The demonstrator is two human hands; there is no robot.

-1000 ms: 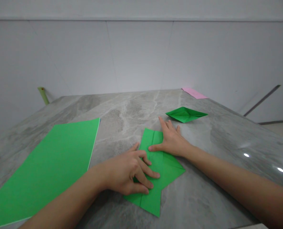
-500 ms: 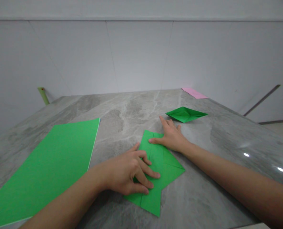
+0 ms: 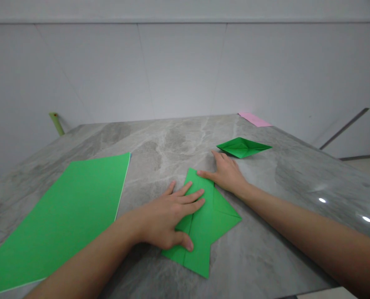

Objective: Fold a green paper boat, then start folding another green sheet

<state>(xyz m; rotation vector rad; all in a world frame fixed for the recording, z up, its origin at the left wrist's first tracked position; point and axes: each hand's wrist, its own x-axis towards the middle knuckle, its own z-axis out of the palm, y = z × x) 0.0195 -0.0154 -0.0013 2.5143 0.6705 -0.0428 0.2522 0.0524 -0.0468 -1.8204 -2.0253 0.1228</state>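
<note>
A folded sheet of green origami paper lies on the grey marble table, creased down its length with pointed flaps. My left hand rests flat on its left side, fingers spread and thumb at the lower edge. My right hand lies on the table, with its fingertips touching the paper's upper corner. Neither hand grips anything. Beyond my right hand sits a small folded green paper boat shape. A large flat green sheet lies left of my left forearm.
A pink paper lies at the far right corner of the table. A small green stick-like object stands beyond the far left corner. White panelled walls rise behind the table, whose right edge falls away to a pale floor.
My left hand has uncurled from a bent grip and now lies flat, fingers spread on the paper. My right hand has shifted slightly right, and the paper has barely moved.
</note>
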